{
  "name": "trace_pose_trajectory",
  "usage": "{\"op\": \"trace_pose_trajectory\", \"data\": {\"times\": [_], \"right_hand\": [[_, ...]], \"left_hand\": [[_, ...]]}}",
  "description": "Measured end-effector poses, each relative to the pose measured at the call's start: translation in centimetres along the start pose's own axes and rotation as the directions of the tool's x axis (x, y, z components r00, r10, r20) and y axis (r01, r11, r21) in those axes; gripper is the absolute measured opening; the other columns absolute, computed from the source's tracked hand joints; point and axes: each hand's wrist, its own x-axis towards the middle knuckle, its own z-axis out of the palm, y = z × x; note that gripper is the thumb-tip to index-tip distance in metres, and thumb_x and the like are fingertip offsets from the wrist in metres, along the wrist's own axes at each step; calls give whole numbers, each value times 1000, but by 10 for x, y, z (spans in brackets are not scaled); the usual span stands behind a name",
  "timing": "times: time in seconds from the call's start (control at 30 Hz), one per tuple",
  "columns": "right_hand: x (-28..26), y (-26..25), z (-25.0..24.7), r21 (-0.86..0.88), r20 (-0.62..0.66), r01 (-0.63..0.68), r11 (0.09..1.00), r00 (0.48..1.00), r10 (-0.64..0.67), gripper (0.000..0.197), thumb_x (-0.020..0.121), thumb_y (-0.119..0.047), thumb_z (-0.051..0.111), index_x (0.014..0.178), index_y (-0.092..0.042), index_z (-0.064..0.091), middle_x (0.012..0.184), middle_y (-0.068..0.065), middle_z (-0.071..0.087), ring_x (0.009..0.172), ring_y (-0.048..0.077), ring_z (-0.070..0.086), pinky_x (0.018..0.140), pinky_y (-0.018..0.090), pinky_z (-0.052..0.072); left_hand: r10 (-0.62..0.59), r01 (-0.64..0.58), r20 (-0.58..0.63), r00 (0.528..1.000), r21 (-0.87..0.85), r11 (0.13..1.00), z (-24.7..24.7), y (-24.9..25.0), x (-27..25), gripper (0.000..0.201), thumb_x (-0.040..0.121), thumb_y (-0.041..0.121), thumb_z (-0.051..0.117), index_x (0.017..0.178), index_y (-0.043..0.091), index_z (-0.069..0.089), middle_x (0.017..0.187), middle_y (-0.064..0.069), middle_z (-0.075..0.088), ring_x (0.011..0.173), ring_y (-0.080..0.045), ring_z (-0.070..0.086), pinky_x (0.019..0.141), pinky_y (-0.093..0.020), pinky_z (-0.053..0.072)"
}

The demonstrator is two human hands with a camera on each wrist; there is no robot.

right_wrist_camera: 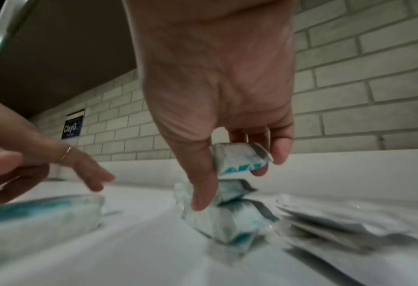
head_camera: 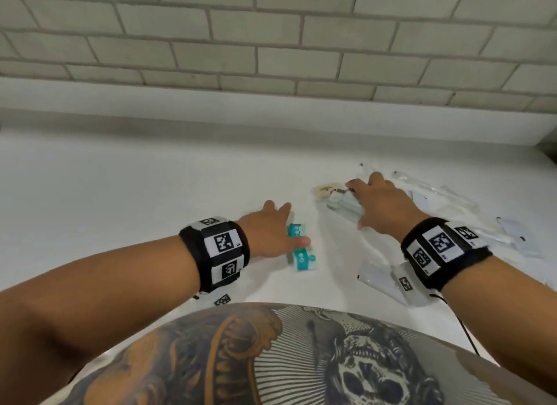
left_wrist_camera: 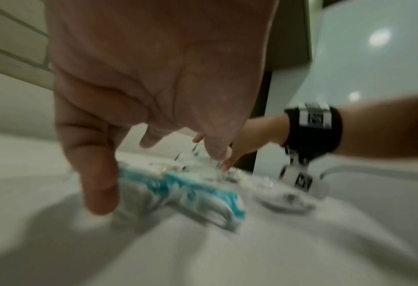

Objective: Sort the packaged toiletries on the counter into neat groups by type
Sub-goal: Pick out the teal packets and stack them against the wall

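Two teal-and-white packets (head_camera: 300, 250) lie side by side on the white counter (head_camera: 120, 178), blurred in the left wrist view (left_wrist_camera: 178, 185). My left hand (head_camera: 281, 223) rests on them with straight, spread fingers, the thumb lying across them. To the right stands a small stack of white packets with teal print (right_wrist_camera: 227, 218). My right hand (head_camera: 361, 199) is over that stack and pinches the top white packet (right_wrist_camera: 237, 160) between thumb and fingers. Both hands are partly hidden by their own backs in the head view.
Flat clear sachets (head_camera: 452, 199) lie scattered right of the right hand, seen layered in the right wrist view (right_wrist_camera: 337, 218). Another sachet (head_camera: 382, 279) lies near the front edge. A small beige item (head_camera: 324, 190) sits behind the stack. A brick-tile wall (head_camera: 271, 42) backs the counter.
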Motion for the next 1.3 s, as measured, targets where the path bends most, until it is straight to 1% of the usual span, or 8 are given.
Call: {"op": "trace_pose_trajectory", "data": {"times": [0.13, 0.3, 0.5, 0.67, 0.83, 1.0, 1.1, 1.3], "right_hand": [[-9, -12, -13, 273, -163, 32, 961, 986, 13, 46, 88, -26, 61, 129, -18, 42, 110, 7, 53, 94, 26, 56, 70, 34, 46], [-12, -29, -16, 440, 153, -102, 892, 988, 37, 23, 91, -27, 59, 108, -14, 54, 103, 7, 59, 80, 20, 56, 62, 31, 46], [-19, -17, -5, 564, 334, -264, 782, 939, 76, 30, 96, -18, 56, 124, -9, 59, 118, 11, 61, 96, 28, 67, 83, 40, 58], [-26, -17, -11, 349, 279, -125, 929, 960, 24, 37, 97, -30, 52, 132, -19, 55, 133, 3, 57, 99, 18, 60, 88, 28, 49], [-34, -38, 13, 203, 411, 27, 979, 905, -110, 110, 56, -83, 62, 143, -22, 31, 140, 3, 44, 122, 24, 49, 98, 42, 46], [-40, -76, 35, 237, 277, 143, 961, 938, -208, 108, 44, -79, 67, 132, -27, 32, 114, -1, 41, 111, 20, 39, 80, 35, 43], [-32, -87, 30, 252, 234, 220, 942, 931, -280, 108, 49, -67, 76, 137, -24, 30, 126, 3, 39, 119, 23, 39, 89, 36, 45], [-3, -85, 11, 281, 297, 451, 847, 798, -524, 114, 59, -58, 79, 151, -30, 17, 161, 1, 9, 147, 23, 4, 119, 46, 15]], "left_hand": [[127, -127, 13, 992, 200, 972, -19, -2, 1, 66, 96, 49, 39, 152, 23, 14, 155, -7, 22, 133, -30, 39, 105, -42, 38], [266, -286, 111, 958, 242, 927, -33, -13, 5, 64, 89, 10, 51, 147, 26, 29, 144, -4, 38, 127, -27, 45, 102, -40, 43], [334, -345, 97, 938, 137, 928, -15, -7, -1, 68, 81, 27, 69, 142, 26, 38, 128, 3, 44, 110, -17, 52, 91, -35, 48], [243, -251, 65, 968, 168, 953, -13, -7, 2, 81, 78, 41, 73, 145, 24, 30, 133, 2, 41, 113, -20, 52, 92, -36, 48], [134, -134, 35, 990, 0, 991, -7, -11, 4, 88, 76, 47, 74, 146, 23, 25, 141, -2, 36, 116, -22, 53, 95, -35, 46], [64, -76, -78, 995, -156, 985, 4, -6, 1, 82, 78, 50, 69, 143, 20, 28, 136, -4, 36, 103, -21, 59, 86, -35, 52], [38, -50, -104, 994, -117, 992, 5, -10, 0, 81, 77, 54, 67, 141, 19, 31, 134, -5, 38, 104, -22, 59, 86, -36, 52], [112, -115, 77, 991, 39, 993, -7, -29, -5, 117, 69, 68, 68, 153, 20, 2, 158, -5, 12, 144, -27, 13, 118, -39, 18]]}}
